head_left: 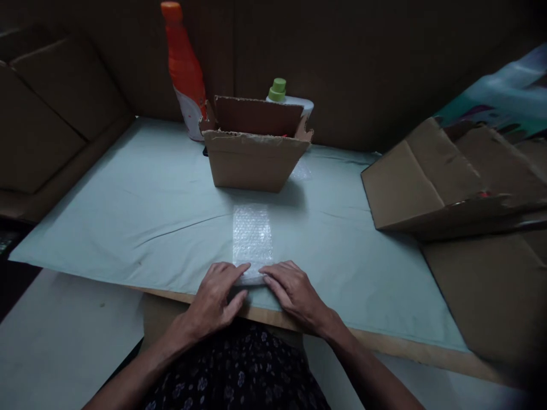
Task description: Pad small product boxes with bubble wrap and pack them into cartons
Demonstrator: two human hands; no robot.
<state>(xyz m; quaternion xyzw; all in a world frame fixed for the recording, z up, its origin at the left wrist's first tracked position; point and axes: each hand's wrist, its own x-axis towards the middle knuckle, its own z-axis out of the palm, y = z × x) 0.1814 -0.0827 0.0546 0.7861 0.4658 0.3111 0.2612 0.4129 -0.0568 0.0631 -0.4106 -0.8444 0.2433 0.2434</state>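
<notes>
A strip of clear bubble wrap (pixel 252 234) lies flat on the pale green cloth, its near end folded or rolled into a thicker edge. My left hand (pixel 216 293) grips the left end of that edge, forefinger on top and thumb lower down toward the table's front. At the right end, my right hand (pixel 294 290) holds the same edge with fingers curled together over it. Whether anything is wrapped inside the fold, I cannot tell. Just beyond the strip stands an open cardboard box (pixel 254 162), its inside mostly hidden from here.
Behind the box stand an orange bottle (pixel 186 68) and a white bottle with a green cap (pixel 277 91). Cardboard boxes (pixel 410 182) crowd the right side, with a large blurred container (pixel 496 94) behind them. Another cardboard box (pixel 47 114) is at the left. The cloth (pixel 171 188) has wrinkles.
</notes>
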